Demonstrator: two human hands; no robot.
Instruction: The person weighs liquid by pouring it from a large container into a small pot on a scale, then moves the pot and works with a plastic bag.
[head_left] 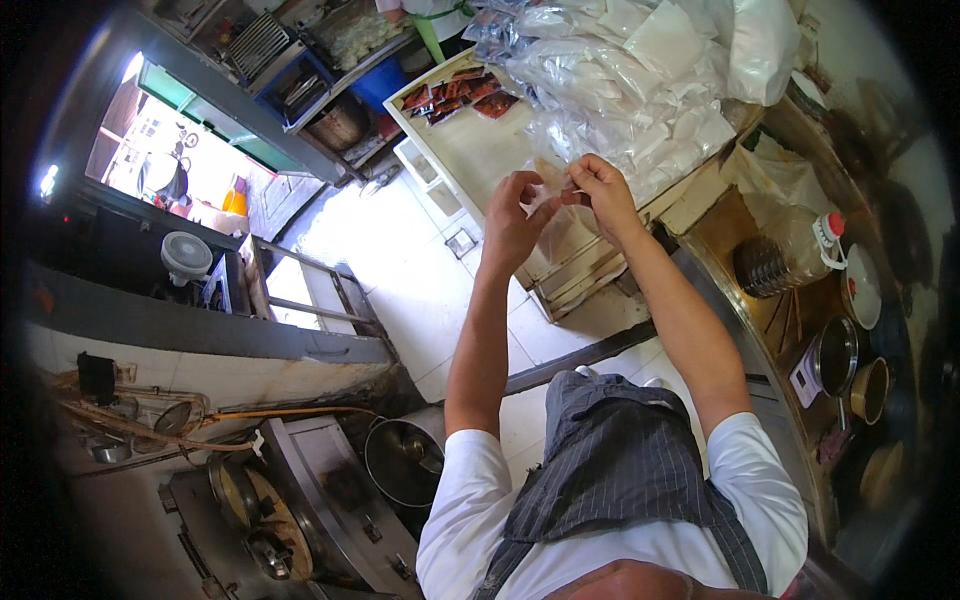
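Note:
Over the near corner of a pale table [480, 150], both my hands are raised and close together. A thin, clear plastic bag [566, 238] hangs between them. My left hand [517, 214] has its fingers curled and pinches one side of the bag's top. With thumb and fingertips pressed together, my right hand [604, 196] grips the other side. Glare and folds hide whether anything is inside the bag. Just beyond my hands lies a large heap of clear and white plastic bags [620, 110]. Several dark red sealed packets [460, 95] rest at the table's far left.
On the right-hand counter [722, 225] stand a big plastic jug [790, 252] of dark liquid with a red cap, a small scale [805, 378] and bowls. A deep metal pot [404, 458] and a stove [340, 490] are at lower left. Another person's green-trimmed clothing [432, 30] shows behind the table.

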